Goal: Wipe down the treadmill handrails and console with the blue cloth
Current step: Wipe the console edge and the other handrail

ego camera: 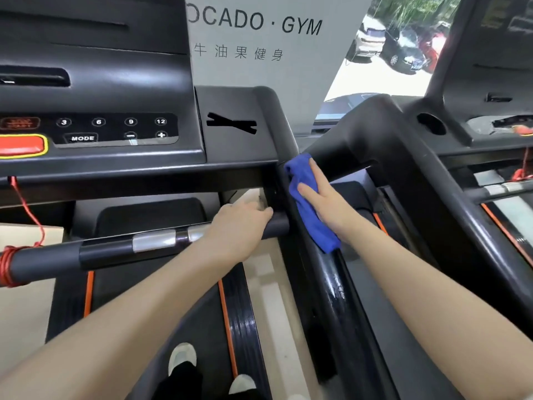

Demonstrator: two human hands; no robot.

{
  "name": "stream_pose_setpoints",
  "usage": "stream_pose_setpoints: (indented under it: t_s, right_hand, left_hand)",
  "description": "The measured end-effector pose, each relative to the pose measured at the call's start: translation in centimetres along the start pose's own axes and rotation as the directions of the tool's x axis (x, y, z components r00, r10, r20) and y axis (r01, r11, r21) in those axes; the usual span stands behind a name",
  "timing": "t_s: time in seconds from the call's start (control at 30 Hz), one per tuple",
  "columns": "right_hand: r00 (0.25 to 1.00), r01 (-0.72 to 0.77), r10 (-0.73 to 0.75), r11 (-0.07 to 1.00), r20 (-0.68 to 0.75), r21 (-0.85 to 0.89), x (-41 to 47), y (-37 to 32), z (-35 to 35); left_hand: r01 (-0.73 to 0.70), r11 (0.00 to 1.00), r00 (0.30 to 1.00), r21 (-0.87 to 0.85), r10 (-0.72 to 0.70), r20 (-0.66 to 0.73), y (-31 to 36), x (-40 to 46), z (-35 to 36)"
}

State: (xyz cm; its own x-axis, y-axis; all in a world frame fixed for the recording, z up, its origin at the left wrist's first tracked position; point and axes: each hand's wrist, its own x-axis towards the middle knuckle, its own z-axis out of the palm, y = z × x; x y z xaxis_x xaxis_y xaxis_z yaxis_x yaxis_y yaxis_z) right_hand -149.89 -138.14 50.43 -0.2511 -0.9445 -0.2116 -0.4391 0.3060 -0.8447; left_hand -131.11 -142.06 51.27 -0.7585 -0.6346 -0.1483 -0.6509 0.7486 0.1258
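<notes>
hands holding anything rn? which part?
Left hand grips the crossbar near its right end. Right hand holds nothing: straight fingers press the cloth's middle against the right handrail.

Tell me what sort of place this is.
Almost certainly a gym: a wall sign reads "GYM", the person stands on a treadmill with a button console, and a second treadmill stands alongside. The right hand presses a blue cloth on the handrail.

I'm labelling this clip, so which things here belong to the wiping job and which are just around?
Job:
blue cloth pressed by right hand
right handrail
console
crossbar held by left hand

Just around:
red cord
neighbouring treadmill
gym sign
</notes>
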Motion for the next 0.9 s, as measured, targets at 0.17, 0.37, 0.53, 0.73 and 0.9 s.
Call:
stream_pose_setpoints:
  t_s: [0.17, 0.37, 0.53, 0.73, 0.9]
  right_hand:
    - [0.991, -0.132, 0.121, 0.960, 0.061, 0.247, 0.5, 0.6, -0.2]
    - [0.992, -0.123, 0.114, 0.977, 0.063, 0.172, -6.7, 2.5, 0.1]
    - [0.991, -0.128, 0.125, 0.989, 0.049, 0.078, -9.4, 2.8, 0.2]
    - [0.988, -0.148, 0.153, 0.975, -0.017, 0.168, -3.6, 1.4, 0.3]
    - [0.983, -0.171, 0.178, 0.979, -0.054, 0.112, -3.1, 0.6, 0.5]
  left_hand:
    - [0.116, 0.993, 0.989, 0.027, -0.113, -0.096, 1.9, -0.3, 1.4]
    - [0.180, 0.980, 0.984, -0.086, -0.180, 0.001, 2.0, 0.2, 0.5]
    - [0.216, 0.962, 0.975, -0.164, -0.204, 0.086, 2.1, 0.8, -0.8]
    - [0.272, 0.962, 0.959, -0.034, -0.274, -0.070, 3.4, 1.2, 0.5]
    - [0.279, 0.956, 0.951, -0.088, -0.288, -0.112, 3.7, 0.7, 0.8]
